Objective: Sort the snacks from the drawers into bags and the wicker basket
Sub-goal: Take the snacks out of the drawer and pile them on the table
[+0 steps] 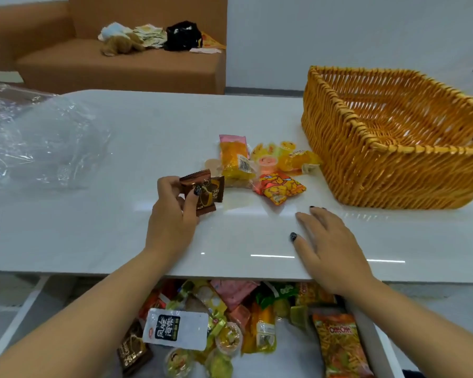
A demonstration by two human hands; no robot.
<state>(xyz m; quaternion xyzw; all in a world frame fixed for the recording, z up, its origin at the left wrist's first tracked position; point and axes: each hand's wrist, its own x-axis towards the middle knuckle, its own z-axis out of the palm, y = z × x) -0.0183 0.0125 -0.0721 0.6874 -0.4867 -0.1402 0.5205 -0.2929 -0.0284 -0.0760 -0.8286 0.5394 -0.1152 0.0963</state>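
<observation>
Nearest, along the bottom edge of the frame, an open drawer under the table lip is packed with mixed snacks: a white pouch with dark lettering, an orange noodle-snack bag at lower right, a brown packet at lower left, several jelly cups and small wrappers, too jumbled to count. Plenty is left to sort, so the job looks early. Two bare forearms reach up over it onto the white table. Right hand, lower right of centre, lies flat with fingers straight on the tabletop, holding nothing; probably bracing. Left hand, centre frame, pinches brown chocolate packets, two as far as the overlap shows, lifted just off the table, likely kept apart as their own kind. Just beyond, centre right, a small pile of yellow and orange snacks rests on the table: one long yellow-and-pink pack, one orange cartoon sachet, about four jelly cups. It sits just beside the one wicker basket at right, seemingly staged for it; no snack shows inside, though the near wall hides part of the floor. At far left lies crumpled clear plastic bag material, number of bags unclear, nothing visible inside. Upper left, a brown sofa carries a soft toy, papers and a black item.
</observation>
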